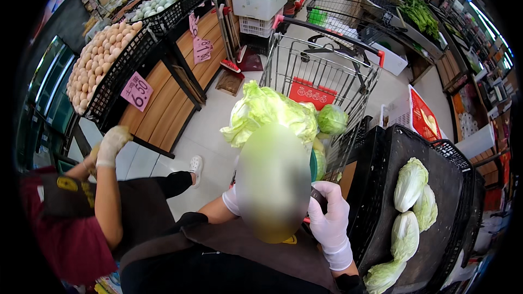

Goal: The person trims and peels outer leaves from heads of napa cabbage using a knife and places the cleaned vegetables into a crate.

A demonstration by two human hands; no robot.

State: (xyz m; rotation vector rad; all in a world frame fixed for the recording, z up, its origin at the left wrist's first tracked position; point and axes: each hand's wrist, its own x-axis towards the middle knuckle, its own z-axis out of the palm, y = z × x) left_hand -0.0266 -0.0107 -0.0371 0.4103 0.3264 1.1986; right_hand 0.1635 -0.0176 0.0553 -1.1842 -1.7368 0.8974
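Observation:
A blurred oval patch covers the middle of the view. Of my left hand only a bit of white glove shows at the patch's left edge; its fingers are hidden. My right hand, also in a white glove, grips a dark object whose other end is hidden by the patch. In front of me stands a metal shopping cart with a red-ended handle. Pale green cabbage leaves are heaped at its near end, with a round green cabbage to their right. A teal edge shows below them.
Several napa cabbages lie on a black display stand at my right. At left, a co-worker's gloved hand is near a crate of brown eggs. Brooms and a dustpan stand beyond; another cart is farther off.

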